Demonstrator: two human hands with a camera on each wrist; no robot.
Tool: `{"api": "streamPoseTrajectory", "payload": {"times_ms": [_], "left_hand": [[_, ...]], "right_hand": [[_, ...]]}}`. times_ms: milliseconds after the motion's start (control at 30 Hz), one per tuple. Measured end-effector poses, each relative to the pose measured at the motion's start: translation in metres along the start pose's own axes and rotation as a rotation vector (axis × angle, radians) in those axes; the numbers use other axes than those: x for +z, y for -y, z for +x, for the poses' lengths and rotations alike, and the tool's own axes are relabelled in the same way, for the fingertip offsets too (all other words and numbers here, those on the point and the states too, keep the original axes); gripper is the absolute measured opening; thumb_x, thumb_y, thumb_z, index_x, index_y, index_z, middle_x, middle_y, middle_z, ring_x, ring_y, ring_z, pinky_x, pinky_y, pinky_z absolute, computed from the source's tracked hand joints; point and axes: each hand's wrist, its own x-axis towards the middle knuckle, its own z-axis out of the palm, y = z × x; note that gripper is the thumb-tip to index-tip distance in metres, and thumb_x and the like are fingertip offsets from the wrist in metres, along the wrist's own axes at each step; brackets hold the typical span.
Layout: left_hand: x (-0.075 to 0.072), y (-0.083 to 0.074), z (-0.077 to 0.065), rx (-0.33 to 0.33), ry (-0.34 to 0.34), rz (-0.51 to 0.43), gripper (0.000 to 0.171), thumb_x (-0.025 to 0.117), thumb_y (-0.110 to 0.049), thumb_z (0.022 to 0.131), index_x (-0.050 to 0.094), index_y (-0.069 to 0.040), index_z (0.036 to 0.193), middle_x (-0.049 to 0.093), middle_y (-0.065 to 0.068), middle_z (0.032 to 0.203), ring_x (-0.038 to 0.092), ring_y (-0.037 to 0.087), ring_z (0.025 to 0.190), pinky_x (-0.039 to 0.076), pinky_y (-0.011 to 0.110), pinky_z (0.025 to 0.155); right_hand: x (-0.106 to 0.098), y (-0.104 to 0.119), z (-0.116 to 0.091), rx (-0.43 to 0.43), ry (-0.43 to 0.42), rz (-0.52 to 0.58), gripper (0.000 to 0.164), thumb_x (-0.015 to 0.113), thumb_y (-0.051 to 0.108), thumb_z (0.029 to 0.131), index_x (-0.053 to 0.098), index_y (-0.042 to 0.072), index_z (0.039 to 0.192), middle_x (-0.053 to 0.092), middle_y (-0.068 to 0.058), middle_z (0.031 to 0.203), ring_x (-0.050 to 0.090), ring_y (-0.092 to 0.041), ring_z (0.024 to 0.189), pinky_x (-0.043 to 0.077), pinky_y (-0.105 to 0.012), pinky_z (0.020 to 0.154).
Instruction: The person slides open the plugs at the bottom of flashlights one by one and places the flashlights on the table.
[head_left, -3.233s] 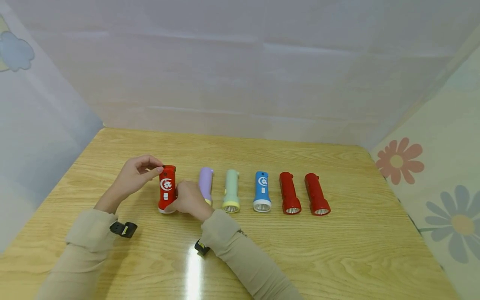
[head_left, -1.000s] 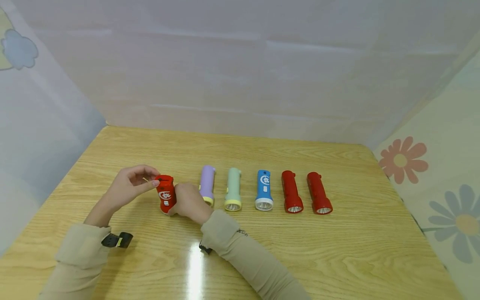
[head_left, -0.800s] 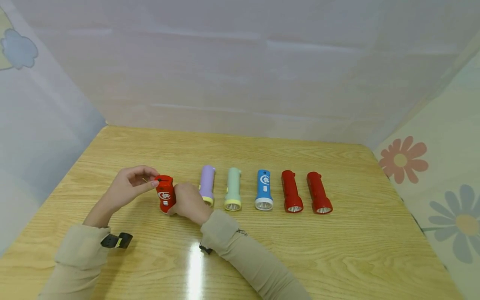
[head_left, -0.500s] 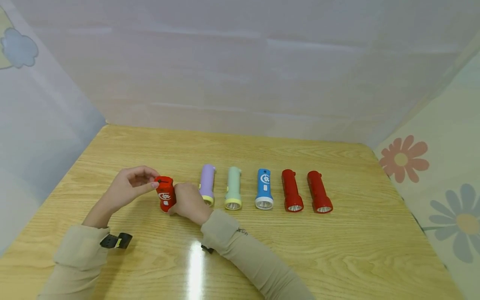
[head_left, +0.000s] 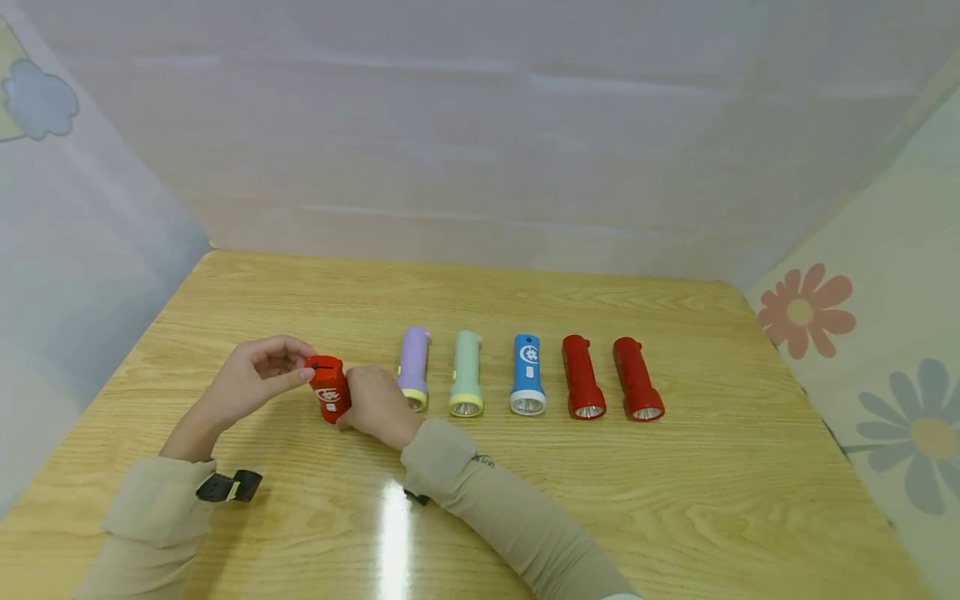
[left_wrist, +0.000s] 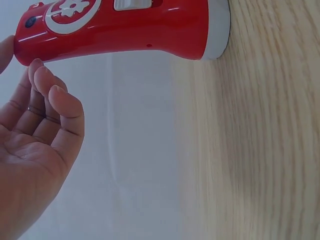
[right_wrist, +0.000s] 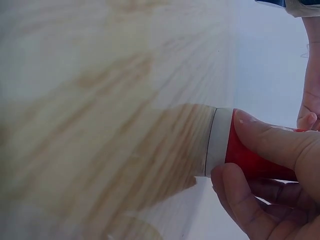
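A red flashlight (head_left: 327, 393) with a white emblem, white switch and white lens rim stands near upright, lens end down on the table, at the left of a row of flashlights. My left hand (head_left: 243, 390) pinches its top end between thumb and fingertips; in the left wrist view the other fingers of that hand (left_wrist: 42, 135) curl loosely beside it. Lower down, my right hand (head_left: 380, 406) grips the body from the right. The right wrist view shows its thumb (right_wrist: 270, 142) and fingers around the red part just above the white rim (right_wrist: 217, 142).
To the right lie a purple flashlight (head_left: 413, 367), a pale green one (head_left: 466, 371), a blue one (head_left: 527, 371) and two dark red ones (head_left: 581, 375), lens ends toward me. They rest on a wood-grain table (head_left: 675, 500) with cloth-covered walls (head_left: 480, 150) at the back and sides.
Compared with 3.2 seconds ago, the red flashlight has been tipped up, so its top end now faces the camera. My left hand has lowered slightly with it. The other flashlights stay put.
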Motion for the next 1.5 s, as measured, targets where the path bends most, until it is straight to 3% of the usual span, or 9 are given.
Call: {"api": "streamPoseTrajectory", "payload": {"times_ms": [400, 1000, 1500], "left_hand": [[0.002, -0.003, 0.004, -0.028, 0.025, -0.044, 0.013, 0.052, -0.002, 0.091, 0.057, 0.005, 0.1, 0.059, -0.005, 0.081, 0.048, 0.012, 0.059, 0.04, 0.029, 0.052], [0.001, -0.009, 0.013, -0.217, 0.059, -0.153, 0.007, 0.058, -0.003, 0.087, 0.063, -0.007, 0.086, 0.058, -0.004, 0.068, 0.038, 0.01, 0.049, 0.034, 0.024, 0.045], [0.001, -0.012, 0.017, -0.252, 0.075, -0.198, 0.011, 0.06, -0.003, 0.086, 0.063, -0.011, 0.079, 0.057, -0.005, 0.062, 0.033, 0.013, 0.045, 0.029, 0.026, 0.043]], "right_hand": [[0.0, 0.0, 0.0, -0.006, -0.007, -0.003, 0.039, 0.086, 0.024, 0.06, 0.066, 0.01, 0.091, 0.065, 0.005, 0.079, 0.056, -0.006, 0.067, 0.043, -0.017, 0.063], [0.002, 0.001, 0.0, -0.003, -0.003, -0.006, 0.04, 0.086, 0.024, 0.061, 0.066, 0.009, 0.092, 0.065, 0.004, 0.08, 0.058, -0.007, 0.069, 0.044, -0.017, 0.064], [0.0, 0.003, -0.001, 0.018, 0.001, -0.008, 0.041, 0.086, 0.023, 0.06, 0.066, 0.009, 0.092, 0.065, 0.003, 0.079, 0.057, -0.008, 0.067, 0.045, -0.017, 0.061]]}}
